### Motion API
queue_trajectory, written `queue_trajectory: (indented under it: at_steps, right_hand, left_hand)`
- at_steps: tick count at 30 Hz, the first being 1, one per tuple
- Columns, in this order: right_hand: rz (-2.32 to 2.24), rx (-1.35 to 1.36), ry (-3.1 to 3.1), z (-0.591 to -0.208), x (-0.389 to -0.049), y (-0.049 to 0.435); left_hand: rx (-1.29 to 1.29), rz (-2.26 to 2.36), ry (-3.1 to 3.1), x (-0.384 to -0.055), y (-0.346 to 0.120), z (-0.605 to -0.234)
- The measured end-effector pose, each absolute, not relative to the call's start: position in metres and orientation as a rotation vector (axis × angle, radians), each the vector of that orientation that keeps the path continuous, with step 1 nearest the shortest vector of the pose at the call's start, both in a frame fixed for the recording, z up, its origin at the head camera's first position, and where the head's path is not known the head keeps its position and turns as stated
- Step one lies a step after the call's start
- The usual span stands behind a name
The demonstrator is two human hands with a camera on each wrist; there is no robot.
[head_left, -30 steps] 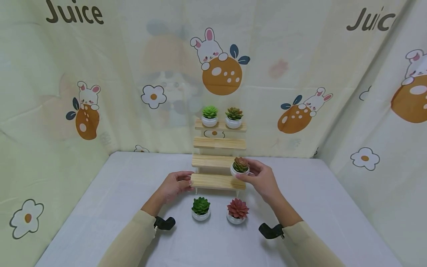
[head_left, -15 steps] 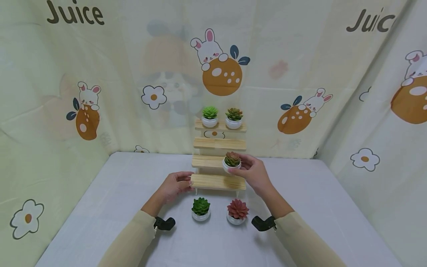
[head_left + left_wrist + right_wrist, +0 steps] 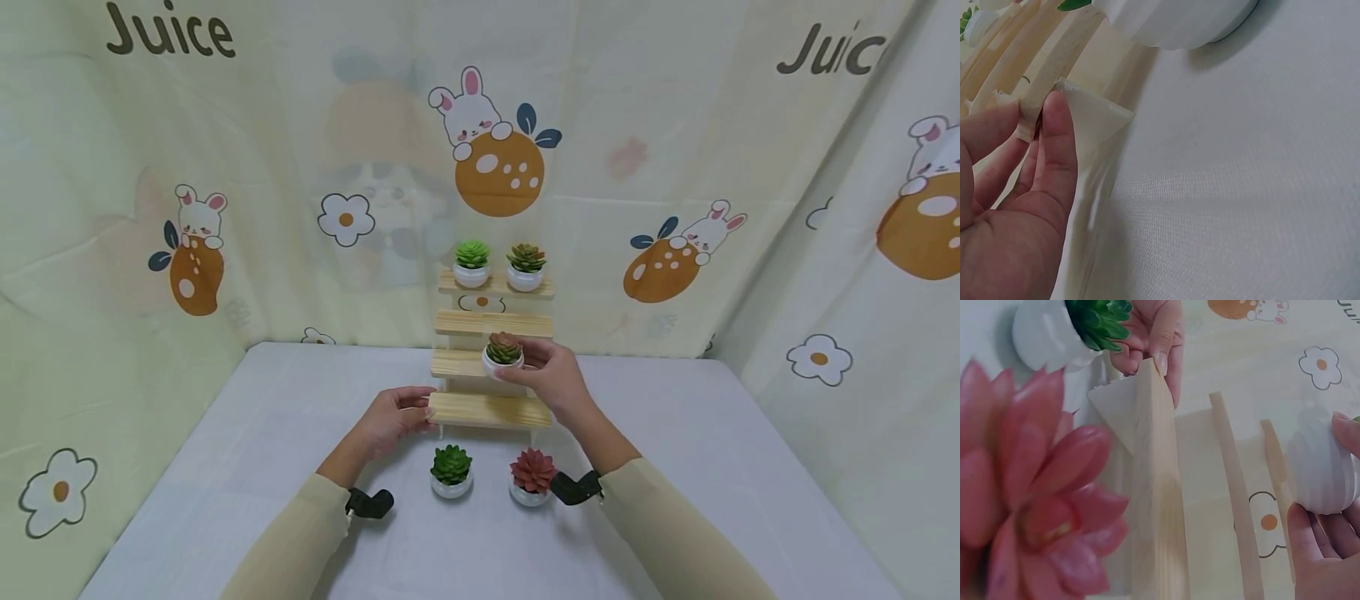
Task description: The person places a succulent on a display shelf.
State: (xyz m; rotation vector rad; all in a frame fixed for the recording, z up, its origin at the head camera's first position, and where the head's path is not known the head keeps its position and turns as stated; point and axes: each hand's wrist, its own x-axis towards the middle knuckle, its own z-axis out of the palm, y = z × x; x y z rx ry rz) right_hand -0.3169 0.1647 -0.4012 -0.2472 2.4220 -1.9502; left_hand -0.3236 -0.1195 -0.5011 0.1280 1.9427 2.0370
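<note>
My right hand pinches the white pot of a reddish-green succulent, held in front of the third wooden shelf from the top. In the right wrist view the ribbed white pot sits between thumb and fingers. My left hand grips the left end of the lowest shelf of a stepped wooden stand; the left wrist view shows thumb and fingers pinching the board's end. On the table before the stand are a dark green succulent and a red succulent, both in white pots.
A light green succulent and a green-brown succulent stand on the top shelf. A printed curtain hangs behind the white table. The right wrist's black camera overlaps the red succulent's edge in the head view.
My right hand has carried the reddish-green succulent leftward and slightly upward, from the stand's right end toward its middle. My left hand keeps its place on the lowest shelf.
</note>
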Motion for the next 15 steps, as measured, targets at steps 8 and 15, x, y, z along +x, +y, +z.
queue_trajectory:
  at_steps: [8, 15]
  right_hand:
    - [-1.992, -0.27, 2.388, -0.396, -0.325, 0.152]
    - [-1.974, -0.265, 2.389, -0.394, -0.332, 0.14]
  left_hand:
    - [0.116, 2.039, 1.941, -0.323, -0.119, -0.501]
    - [0.131, 2.03, 1.945, -0.323, -0.12, -0.501]
